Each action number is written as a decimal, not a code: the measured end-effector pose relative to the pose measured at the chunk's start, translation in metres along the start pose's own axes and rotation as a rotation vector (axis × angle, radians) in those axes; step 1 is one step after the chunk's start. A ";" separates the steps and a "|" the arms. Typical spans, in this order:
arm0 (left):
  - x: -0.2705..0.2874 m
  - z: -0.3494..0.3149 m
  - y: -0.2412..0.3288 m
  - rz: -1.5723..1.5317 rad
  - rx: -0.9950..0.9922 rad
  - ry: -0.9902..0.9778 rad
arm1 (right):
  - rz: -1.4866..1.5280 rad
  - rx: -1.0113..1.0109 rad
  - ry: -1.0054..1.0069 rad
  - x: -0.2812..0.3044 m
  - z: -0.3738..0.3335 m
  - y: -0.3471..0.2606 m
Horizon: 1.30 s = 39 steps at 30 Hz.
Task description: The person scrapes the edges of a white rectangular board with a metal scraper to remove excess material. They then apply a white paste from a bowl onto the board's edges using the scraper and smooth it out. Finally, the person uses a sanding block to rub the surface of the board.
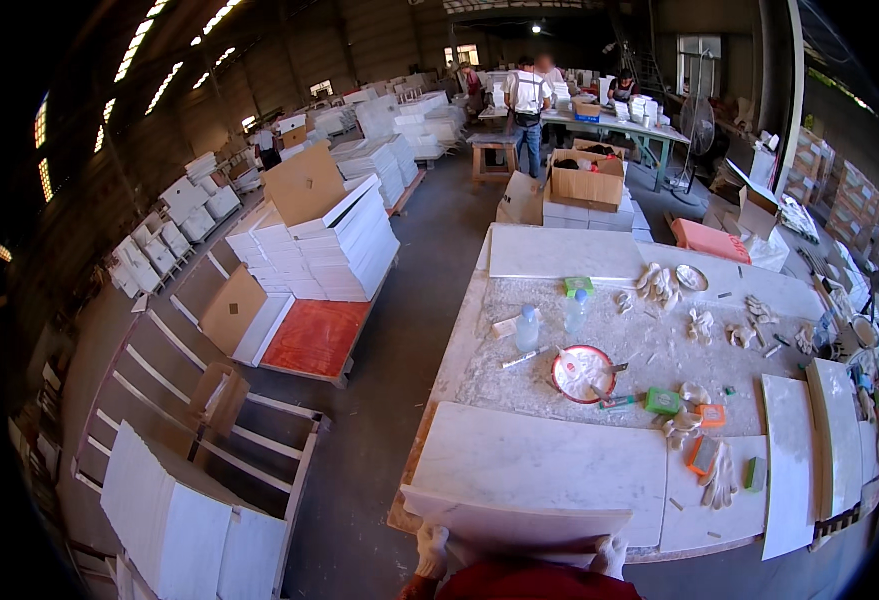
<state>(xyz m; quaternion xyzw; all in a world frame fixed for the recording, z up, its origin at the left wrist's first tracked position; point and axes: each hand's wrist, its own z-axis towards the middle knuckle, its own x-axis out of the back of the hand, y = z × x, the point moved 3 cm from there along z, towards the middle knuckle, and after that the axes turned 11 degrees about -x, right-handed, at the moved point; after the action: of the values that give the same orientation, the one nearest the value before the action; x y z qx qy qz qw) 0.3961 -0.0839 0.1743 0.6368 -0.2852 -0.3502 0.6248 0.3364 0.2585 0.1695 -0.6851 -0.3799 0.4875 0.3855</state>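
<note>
Both my hands wear pale work gloves and grip a white marble slab [519, 522] in front of me, tilted up at the table's near edge. My left hand [430, 550] is closed on its left end, and my right hand [609, 556] holds its right end, partly hidden. Beyond it, a larger white marble slab [539, 448] with grey veins lies flat on the worktable. A red-rimmed bowl of white paste [583, 374] with tools in it stands behind that. Green and orange blocks [702, 455] and a loose glove [719, 476] lie to the right.
Two bottles [526, 330] and more gloves [659, 285] sit on the dusty table. Long slabs [787, 465] lie at the right edge. On the left are a slatted pallet [259, 400] and stacked white slabs [309, 245]. People [529, 95] work at a far table.
</note>
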 end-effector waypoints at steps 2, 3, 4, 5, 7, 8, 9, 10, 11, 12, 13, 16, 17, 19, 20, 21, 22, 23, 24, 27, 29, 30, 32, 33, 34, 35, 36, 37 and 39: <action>-0.008 0.001 0.005 -0.069 -0.006 0.020 | -0.061 -0.016 0.017 0.012 0.009 0.004; -0.011 0.003 0.010 -0.105 -0.007 0.030 | -0.092 0.024 0.099 0.018 0.010 0.006; -0.016 0.007 0.014 -0.085 0.003 -0.005 | -0.128 0.061 0.184 0.011 0.008 -0.006; -0.025 0.010 0.030 -0.036 0.000 -0.005 | -0.032 0.045 0.224 0.004 0.003 -0.022; -0.051 0.014 0.073 0.060 -0.010 -0.003 | -0.052 -0.015 0.278 -0.005 -0.001 -0.050; -0.063 0.017 0.099 0.107 -0.008 -0.059 | -0.011 -0.059 0.296 0.001 0.002 -0.052; -0.075 0.021 0.127 0.157 -0.008 -0.109 | 0.033 -0.108 0.310 0.007 0.005 -0.053; -0.087 0.026 0.148 0.200 -0.009 -0.165 | 0.081 -0.066 0.372 0.015 0.010 -0.047; -0.098 0.032 0.163 0.339 -0.143 -0.234 | 0.123 -0.020 0.435 0.023 0.014 -0.041; -0.109 0.038 0.177 0.483 -0.280 -0.297 | 0.140 0.001 0.493 0.029 0.018 -0.039; -0.119 0.042 0.190 0.632 -0.418 -0.355 | 0.130 -0.010 0.520 0.032 0.023 -0.033; -0.158 0.047 0.215 0.745 -0.541 -0.475 | 0.032 -0.115 0.585 0.033 0.028 -0.014; -0.172 0.050 0.215 0.787 -0.564 -0.540 | -0.028 -0.172 0.586 0.035 0.027 -0.002; -0.203 0.057 0.206 0.866 -0.607 -0.682 | -0.166 -0.286 0.585 0.039 0.025 0.023; -0.216 0.060 0.192 0.849 -0.630 -0.717 | -0.255 -0.346 0.571 0.042 0.022 0.037; -0.222 0.066 0.175 0.860 -0.655 -0.730 | -0.348 -0.416 0.519 0.036 0.017 0.053; -0.227 0.072 0.154 0.862 -0.678 -0.750 | -0.456 -0.478 0.464 0.032 0.011 0.070; -0.235 0.078 0.129 0.859 -0.670 -0.771 | -0.569 -0.530 0.409 0.032 0.004 0.086; -0.245 0.081 0.100 0.847 -0.664 -0.804 | -0.710 -0.566 0.359 0.034 -0.005 0.101; -0.273 0.099 0.023 0.814 -0.568 -0.953 | -1.097 -0.597 0.216 0.045 -0.035 0.142; -0.289 0.107 -0.037 0.776 -0.471 -1.045 | -1.273 -0.578 0.157 0.049 -0.055 0.162; -0.296 0.111 -0.069 0.756 -0.424 -1.070 | -1.273 -0.605 0.160 0.050 -0.061 0.170; -0.308 0.119 -0.115 0.700 -0.358 -1.119 | -1.024 -0.759 0.255 0.047 -0.065 0.182; -0.317 0.106 -0.110 0.797 -0.494 -1.130 | -0.578 -0.937 0.421 0.057 -0.066 0.188; -0.305 0.125 -0.130 0.839 -0.454 -1.110 | -0.121 -1.003 0.467 0.046 -0.052 0.191; -0.294 0.135 -0.134 0.865 -0.410 -1.082 | 0.367 -1.000 0.492 0.037 -0.040 0.190; -0.290 0.145 -0.138 0.812 -0.311 -1.121 | 0.844 -0.925 0.454 0.029 -0.027 0.185; -0.303 0.124 -0.109 0.882 -0.316 -1.182 | 0.822 -0.881 0.626 0.034 -0.036 0.170; -0.290 0.124 -0.056 0.975 -0.356 -1.122 | 0.637 -0.978 0.826 0.006 -0.049 0.135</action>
<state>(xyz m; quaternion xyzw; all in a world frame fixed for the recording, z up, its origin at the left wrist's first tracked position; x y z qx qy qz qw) 0.1214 0.0776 0.1481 0.0553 -0.7481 -0.3464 0.5633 0.4046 0.2002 0.0569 -0.9858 -0.1593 0.0509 -0.0143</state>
